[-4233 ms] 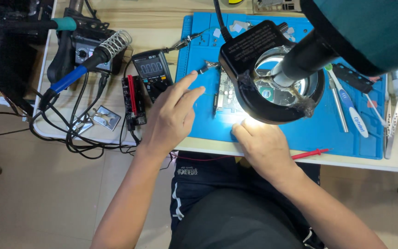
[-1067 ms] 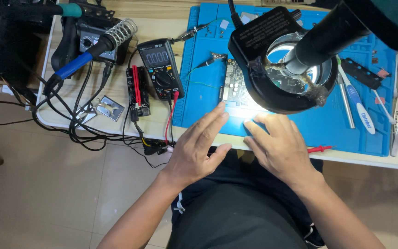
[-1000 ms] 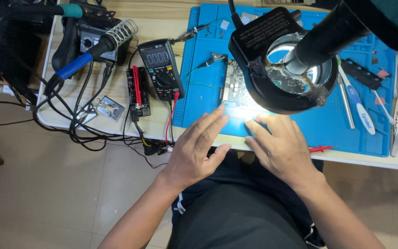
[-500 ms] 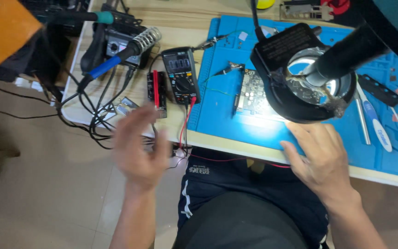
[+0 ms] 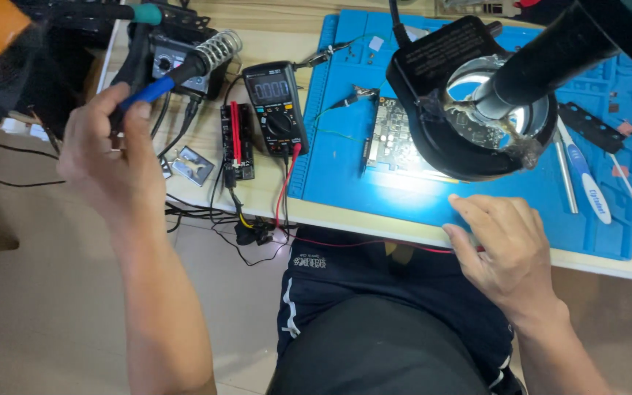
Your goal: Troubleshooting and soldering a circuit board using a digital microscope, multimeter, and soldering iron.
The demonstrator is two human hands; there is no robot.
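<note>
The left hand (image 5: 107,157) closes around the blue-handled soldering iron (image 5: 159,86) in its coil stand (image 5: 217,47) while the right hand (image 5: 502,245) rests open on the blue mat (image 5: 345,157), so tangled cables (image 5: 206,212) could snag and drag the multimeter (image 5: 276,102).

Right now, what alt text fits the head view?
A person's left hand closes on a blue-handled soldering iron at its stand, while the right hand rests on the blue work mat below a lit ring magnifier over a circuit board.
</note>
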